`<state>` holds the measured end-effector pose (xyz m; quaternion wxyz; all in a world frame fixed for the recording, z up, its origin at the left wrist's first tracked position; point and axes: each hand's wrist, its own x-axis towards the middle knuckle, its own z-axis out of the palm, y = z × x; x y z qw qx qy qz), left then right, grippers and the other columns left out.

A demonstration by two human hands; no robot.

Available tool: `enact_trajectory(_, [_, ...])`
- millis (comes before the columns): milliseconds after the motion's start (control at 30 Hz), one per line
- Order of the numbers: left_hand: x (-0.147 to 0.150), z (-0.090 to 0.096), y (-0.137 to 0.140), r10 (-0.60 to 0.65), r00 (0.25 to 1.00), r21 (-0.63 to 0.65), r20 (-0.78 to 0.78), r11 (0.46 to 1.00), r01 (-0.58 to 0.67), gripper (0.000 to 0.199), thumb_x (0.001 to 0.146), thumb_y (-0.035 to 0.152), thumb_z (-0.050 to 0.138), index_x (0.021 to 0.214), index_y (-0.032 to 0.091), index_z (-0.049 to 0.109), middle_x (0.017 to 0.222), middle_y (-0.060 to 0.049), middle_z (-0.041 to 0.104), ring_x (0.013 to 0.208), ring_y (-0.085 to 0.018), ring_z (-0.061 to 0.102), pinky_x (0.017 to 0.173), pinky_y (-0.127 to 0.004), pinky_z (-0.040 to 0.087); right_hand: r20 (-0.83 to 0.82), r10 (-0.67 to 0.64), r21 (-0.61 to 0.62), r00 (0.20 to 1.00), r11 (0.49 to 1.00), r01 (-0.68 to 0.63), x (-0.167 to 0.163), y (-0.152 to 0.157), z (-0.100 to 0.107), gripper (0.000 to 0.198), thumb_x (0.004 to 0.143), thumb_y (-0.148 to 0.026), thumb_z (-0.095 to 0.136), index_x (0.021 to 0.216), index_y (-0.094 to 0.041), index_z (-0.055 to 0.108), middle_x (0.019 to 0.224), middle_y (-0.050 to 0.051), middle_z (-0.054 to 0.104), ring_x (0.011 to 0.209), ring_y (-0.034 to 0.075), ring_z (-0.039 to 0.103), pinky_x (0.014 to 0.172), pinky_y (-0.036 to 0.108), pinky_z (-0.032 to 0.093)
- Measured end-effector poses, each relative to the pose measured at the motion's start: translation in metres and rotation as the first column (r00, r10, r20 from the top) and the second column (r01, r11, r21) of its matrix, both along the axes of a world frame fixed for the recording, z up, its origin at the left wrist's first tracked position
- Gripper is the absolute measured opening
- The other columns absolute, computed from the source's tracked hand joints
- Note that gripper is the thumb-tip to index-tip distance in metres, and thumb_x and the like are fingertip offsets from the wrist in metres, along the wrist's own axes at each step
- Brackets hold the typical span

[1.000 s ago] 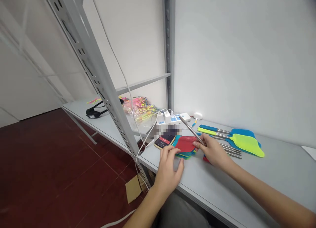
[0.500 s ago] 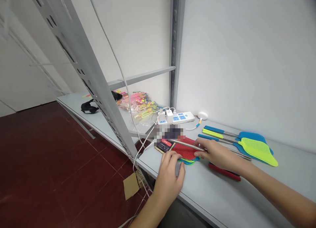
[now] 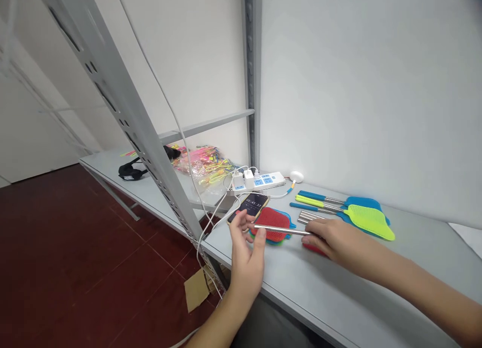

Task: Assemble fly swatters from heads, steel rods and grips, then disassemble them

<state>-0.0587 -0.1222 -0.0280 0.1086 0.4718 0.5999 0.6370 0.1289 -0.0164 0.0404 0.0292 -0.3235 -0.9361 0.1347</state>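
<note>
My right hand (image 3: 331, 240) is closed on a thin metal rod (image 3: 284, 230), held almost level above the shelf. At the rod's left end is my left hand (image 3: 246, 252), its thumb and fingertips around the tip. Beneath the rod lies a stack of fly swatter heads (image 3: 273, 220), red on top, with blue and green edges showing. Several loose metal rods (image 3: 307, 216) rest just behind my right hand. A red handle (image 3: 315, 248) shows partly under that hand. Beyond are assembled fly swatters, including a yellow-green one (image 3: 371, 220) and a blue one (image 3: 363, 202).
A phone (image 3: 253, 203) showing a timer lies by the swatter heads. Behind it are a white power strip (image 3: 276, 179) with plugs and loose cables. A grey metal post (image 3: 131, 122) rises at left. Bagged colourful items (image 3: 205, 159) and a black strapped object (image 3: 131, 169) sit on the farther shelf.
My left hand has lifted from the shelf beside the swatter heads to the rod's left end. The rod has become more level in my right hand. The view has shifted slightly.
</note>
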Motion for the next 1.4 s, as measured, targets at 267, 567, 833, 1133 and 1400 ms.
enact_trajectory(267, [0.003, 0.018, -0.013, -0.151, 0.806, -0.122, -0.573, 0.988, 0.099, 0.016, 0.096, 0.029, 0.048, 0.086, 0.023, 0.061, 0.087, -0.003, 0.065, 0.088, -0.022, 0.054, 0.080, -0.038, 0.039, -0.054, -0.019, 0.025, 0.998, 0.999, 0.021, 0.076, -0.033, 0.012, 0.029, 0.099, -0.040, 0.035, 0.090, -0.025, 0.058, 0.088, 0.005, 0.065, 0.074, 0.020, 0.060, 0.063, 0.032, 0.040])
enact_trajectory(567, [0.037, 0.023, -0.015, -0.174, 0.680, -0.059, -0.712, 0.980, 0.189, 0.009, 0.091, 0.028, 0.060, 0.083, 0.026, 0.064, 0.083, 0.000, 0.070, 0.093, -0.025, 0.052, 0.094, -0.047, 0.030, -0.010, -0.057, 0.141, 0.998, 0.988, 0.058, 0.129, -0.064, 0.012, 0.032, 0.099, -0.024, 0.031, 0.087, -0.025, 0.060, 0.080, 0.005, 0.068, 0.074, 0.022, 0.062, 0.065, 0.033, 0.041])
enact_trajectory(833, [0.079, 0.024, 0.018, -0.277, 0.617, -0.116, -0.737, 0.950, 0.289, 0.008, 0.090, 0.027, 0.062, 0.083, 0.028, 0.067, 0.085, 0.001, 0.072, 0.095, -0.024, 0.053, 0.104, -0.055, 0.023, -0.017, -0.198, 0.080, 0.980, 0.977, 0.198, 0.160, -0.055, -0.009, 0.026, 0.099, -0.041, 0.037, 0.099, -0.028, 0.060, 0.079, 0.005, 0.067, 0.074, 0.024, 0.062, 0.062, 0.032, 0.041])
enact_trajectory(1133, [0.108, 0.004, 0.068, -0.273, 0.752, -0.113, -0.600, 0.960, 0.258, 0.019, 0.092, 0.028, 0.058, 0.110, 0.027, 0.064, 0.118, -0.007, 0.063, 0.110, -0.027, 0.048, 0.093, -0.046, 0.041, -0.023, -0.156, 0.055, 0.987, 0.986, 0.158, 0.147, 0.006, -0.021, 0.036, 0.100, -0.043, 0.033, 0.089, -0.025, 0.062, 0.081, 0.006, 0.066, 0.078, 0.023, 0.059, 0.070, 0.036, 0.042])
enact_trajectory(1400, [0.110, -0.012, 0.060, -0.420, 0.684, -0.222, -0.597, 0.905, 0.362, 0.021, 0.090, 0.021, 0.053, 0.110, 0.024, 0.058, 0.119, -0.010, 0.060, 0.103, -0.029, 0.053, 0.088, -0.048, 0.045, -0.040, -0.183, 0.188, 0.982, 0.964, 0.187, 0.112, 0.091, -0.049, 0.038, 0.102, -0.038, 0.028, 0.103, -0.022, 0.063, 0.086, 0.007, 0.069, 0.080, 0.022, 0.060, 0.077, 0.038, 0.038])
